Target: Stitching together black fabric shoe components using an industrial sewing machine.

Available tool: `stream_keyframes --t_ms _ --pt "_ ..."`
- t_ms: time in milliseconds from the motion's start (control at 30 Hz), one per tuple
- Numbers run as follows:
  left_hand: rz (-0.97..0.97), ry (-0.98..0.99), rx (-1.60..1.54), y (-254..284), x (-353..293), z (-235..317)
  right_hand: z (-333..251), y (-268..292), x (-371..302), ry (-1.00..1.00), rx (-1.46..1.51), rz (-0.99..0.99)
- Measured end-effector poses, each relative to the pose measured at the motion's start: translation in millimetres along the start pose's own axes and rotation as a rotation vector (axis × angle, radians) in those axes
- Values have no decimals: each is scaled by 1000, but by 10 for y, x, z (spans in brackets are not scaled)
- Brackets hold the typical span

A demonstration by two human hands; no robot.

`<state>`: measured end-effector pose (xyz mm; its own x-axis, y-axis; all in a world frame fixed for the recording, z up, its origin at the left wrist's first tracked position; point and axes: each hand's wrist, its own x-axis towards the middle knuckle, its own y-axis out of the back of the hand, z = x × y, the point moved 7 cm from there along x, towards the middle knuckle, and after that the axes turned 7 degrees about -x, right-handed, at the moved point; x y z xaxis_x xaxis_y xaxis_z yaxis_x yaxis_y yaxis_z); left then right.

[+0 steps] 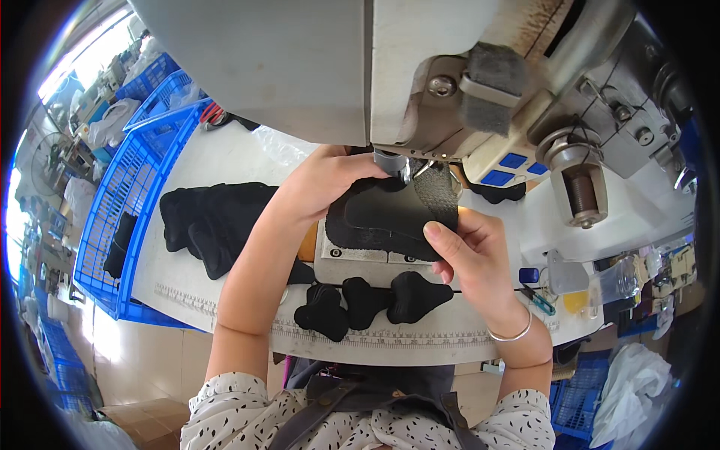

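Observation:
A black padded fabric piece (pixel 382 217), with a mesh section at its far right, lies under the needle area of a sewing machine (pixel 315 67). My left hand (pixel 327 184) grips the piece's far left edge, its thumb reaching toward the presser foot; the machine head and the fabric hide some of its fingers. At the right edge my right hand (pixel 471 251) pinches the same piece between thumb and curled fingers. Nearer me, several small black fabric pieces (pixel 416 298) hang together in a chain. A pile of black fabric pieces (pixel 217 225) rests left of my left forearm.
A blue plastic crate (pixel 124 210) stands against the table's left side. On the right are a brown thread spool (pixel 583 196), green-handled thread snips (pixel 540 301) and a small blue box (pixel 529 275). A printed ruler strip (pixel 450 339) follows the table's near edge.

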<state>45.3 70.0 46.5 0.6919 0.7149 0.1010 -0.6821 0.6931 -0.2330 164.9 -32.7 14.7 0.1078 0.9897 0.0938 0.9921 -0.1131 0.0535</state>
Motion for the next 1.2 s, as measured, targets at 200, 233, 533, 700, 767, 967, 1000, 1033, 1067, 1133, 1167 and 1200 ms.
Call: stream_keyframes --t_ms 200,233,533,700,767,967,1000,1033,1067,1133,1167,1200 --pt "-59 -40 4 55 61 -33 10 -12 10 36 -55 1" --pt "-16 -3 12 75 63 -46 6 -14 14 35 -55 0" --pt "42 15 -26 64 18 -57 -6 -8 41 60 -31 38" --pt "112 80 -135 90 -151 -313 30 9 38 35 -25 75" --pt "110 156 -124 79 -295 -320 12 -4 31 35 -29 74" --pt "197 104 -192 42 -408 -380 17 -3 23 34 -25 81" --pt "184 76 -173 35 -409 -370 20 -8 18 29 -12 83" --pt "185 74 -175 39 -405 -382 21 -7 22 25 1 85" --pt "177 52 -141 40 -399 -378 18 -4 23 25 -1 83" --pt "171 29 -107 42 -400 -361 16 -10 18 11 36 63" --pt "166 23 -68 40 -404 -342 10 -14 17 11 36 61" --pt "161 17 -29 35 -410 -322 0 -22 17 17 35 53"
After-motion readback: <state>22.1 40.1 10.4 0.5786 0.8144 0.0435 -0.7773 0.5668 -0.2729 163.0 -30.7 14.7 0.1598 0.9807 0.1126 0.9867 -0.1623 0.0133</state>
